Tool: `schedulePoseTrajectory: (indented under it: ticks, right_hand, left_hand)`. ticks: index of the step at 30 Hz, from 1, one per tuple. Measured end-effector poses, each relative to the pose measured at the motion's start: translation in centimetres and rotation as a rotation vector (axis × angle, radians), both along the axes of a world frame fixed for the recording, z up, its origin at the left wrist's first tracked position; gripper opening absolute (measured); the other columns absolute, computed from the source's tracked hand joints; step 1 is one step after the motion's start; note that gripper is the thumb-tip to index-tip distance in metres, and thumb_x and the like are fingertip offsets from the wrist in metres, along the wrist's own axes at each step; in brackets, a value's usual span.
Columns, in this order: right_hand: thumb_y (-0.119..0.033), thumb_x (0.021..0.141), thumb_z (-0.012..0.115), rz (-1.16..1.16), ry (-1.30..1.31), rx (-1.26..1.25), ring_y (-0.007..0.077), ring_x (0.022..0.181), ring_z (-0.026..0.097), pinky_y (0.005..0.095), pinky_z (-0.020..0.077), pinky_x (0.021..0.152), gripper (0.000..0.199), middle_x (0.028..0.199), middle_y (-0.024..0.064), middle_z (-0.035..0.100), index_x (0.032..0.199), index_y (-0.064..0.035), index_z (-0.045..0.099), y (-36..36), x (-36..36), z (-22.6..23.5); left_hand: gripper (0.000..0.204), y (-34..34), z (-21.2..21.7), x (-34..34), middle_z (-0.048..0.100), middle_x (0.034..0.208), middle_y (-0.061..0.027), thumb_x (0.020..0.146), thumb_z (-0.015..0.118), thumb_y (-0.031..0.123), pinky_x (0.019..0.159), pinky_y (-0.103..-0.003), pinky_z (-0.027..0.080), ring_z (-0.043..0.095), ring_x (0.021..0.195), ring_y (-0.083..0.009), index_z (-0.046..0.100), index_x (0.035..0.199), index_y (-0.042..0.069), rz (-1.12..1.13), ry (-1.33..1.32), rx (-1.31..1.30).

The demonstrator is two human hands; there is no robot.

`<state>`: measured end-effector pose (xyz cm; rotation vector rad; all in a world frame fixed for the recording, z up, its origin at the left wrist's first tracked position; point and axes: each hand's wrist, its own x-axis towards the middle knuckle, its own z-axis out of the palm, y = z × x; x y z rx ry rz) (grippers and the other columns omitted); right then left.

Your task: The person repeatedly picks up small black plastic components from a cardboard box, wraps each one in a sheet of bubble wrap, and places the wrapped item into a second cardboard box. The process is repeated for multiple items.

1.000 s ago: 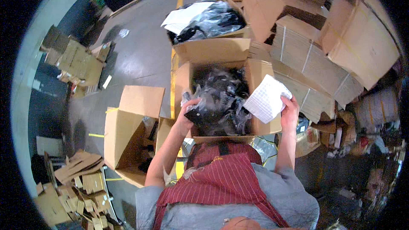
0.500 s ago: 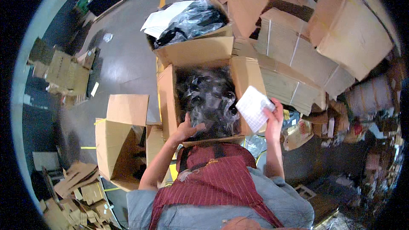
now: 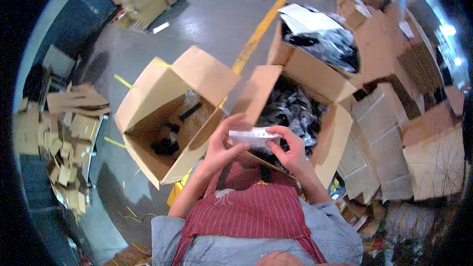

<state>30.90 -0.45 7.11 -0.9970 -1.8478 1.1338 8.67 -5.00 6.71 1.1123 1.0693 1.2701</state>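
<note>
In front of my chest I hold a flat white packet with small dark marks, tilted so that mostly its edge shows. My left hand grips its left end between thumb and fingers. The right end is pinched in my right hand. Just beyond my hands stands an open cardboard box, filled with dark items in clear plastic. To its left, another open cardboard box contains a few dark items and some clear plastic.
Behind the filled box is a third carton of plastic-wrapped dark items, with white paper on top. Flattened cardboard piles up at the right. Scrap cardboard lies at the left. A yellow line crosses the floor.
My view has turned left, toward the open box there. My left hand has come out of the filled box and taken hold of the white packet, which my right hand held alone before.
</note>
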Motion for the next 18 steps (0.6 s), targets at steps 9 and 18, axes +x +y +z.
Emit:
schedulePoseTrajectory:
  ticks: [9,18]
  right_hand:
    - [-0.003,0.084,0.072,0.166,-0.011,-0.183,0.0124,0.093,0.062,0.0268,0.0496,0.083,0.028,0.102,0.0039,0.066,0.111,-0.0018,0.062,0.4,-12.3,-2.7]
    - [0.002,0.085,0.067,-0.209,0.271,-0.359,0.0111,0.090,0.061,0.0235,0.0488,0.083,0.040,0.104,0.0068,0.063,0.123,0.0009,0.054,4.6,-16.9,-5.3]
  left_hand:
    - [0.048,-6.8,-2.3,-10.8,0.064,0.117,-0.0064,0.085,0.069,0.006,0.092,-0.032,0.050,0.061,0.105,-0.0164,0.052,0.130,0.003,0.326,0.179,-0.053]
    - [0.045,-12.3,-13.9,-32.2,0.058,0.112,-0.0231,0.082,0.056,0.003,0.089,-0.043,0.052,0.063,0.097,-0.0347,0.051,0.127,0.000,0.675,0.864,-0.481]
